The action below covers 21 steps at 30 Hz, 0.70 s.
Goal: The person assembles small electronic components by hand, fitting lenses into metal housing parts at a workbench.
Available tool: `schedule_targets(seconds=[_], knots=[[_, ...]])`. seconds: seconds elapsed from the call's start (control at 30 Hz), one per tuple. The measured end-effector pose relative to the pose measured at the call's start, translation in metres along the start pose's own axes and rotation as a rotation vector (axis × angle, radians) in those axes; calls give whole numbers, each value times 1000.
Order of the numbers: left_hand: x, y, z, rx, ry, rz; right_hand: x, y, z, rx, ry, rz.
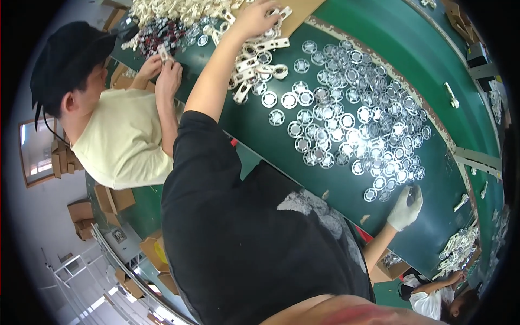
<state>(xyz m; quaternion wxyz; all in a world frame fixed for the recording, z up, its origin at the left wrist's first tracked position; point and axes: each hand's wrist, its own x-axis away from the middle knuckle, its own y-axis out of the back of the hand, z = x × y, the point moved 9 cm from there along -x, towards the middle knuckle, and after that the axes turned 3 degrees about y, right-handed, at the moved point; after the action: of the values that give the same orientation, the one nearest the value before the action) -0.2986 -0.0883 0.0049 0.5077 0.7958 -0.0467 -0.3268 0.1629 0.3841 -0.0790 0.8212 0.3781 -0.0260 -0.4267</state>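
Note:
At the far side of the bench, my bare left hand (pixel 259 20) has its fingers curled at a white elongated plastic part (pixel 283 14) with a round hole. More white parts (pixel 246 70) of this shape lie loosely piled below that hand. My right hand (pixel 405 210), in a white glove, is near the bench's front edge on the right. Its thumb and fingers close around a clear round disc (pixel 413 194), partly hidden by the glove. Between my hands spreads a wide heap of shiny clear-and-silver round discs (pixel 346 119), some overlapping.
A co-worker (pixel 122 130) in a cap sits at my left, holding a white part. Heaps of cream parts (pixel 179 12) and small dark red-black pieces (pixel 161 37) lie before them. Behind the green bench (pixel 260 142) runs a green conveyor (pixel 433 76). Another person (pixel 433 298) works at lower right.

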Motion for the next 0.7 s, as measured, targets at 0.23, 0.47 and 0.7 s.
schedule_targets(seconds=[0.23, 0.47, 0.7], knots=[[120, 72, -20, 90, 487, 14, 7, 6, 50, -146, 89, -30], [255, 55, -48, -210, 566, -174, 9, -56, 152, 109, 416, 273], [264, 47, -47, -183, 483, -356, -17, -108, 191, 2, 707, 338]])
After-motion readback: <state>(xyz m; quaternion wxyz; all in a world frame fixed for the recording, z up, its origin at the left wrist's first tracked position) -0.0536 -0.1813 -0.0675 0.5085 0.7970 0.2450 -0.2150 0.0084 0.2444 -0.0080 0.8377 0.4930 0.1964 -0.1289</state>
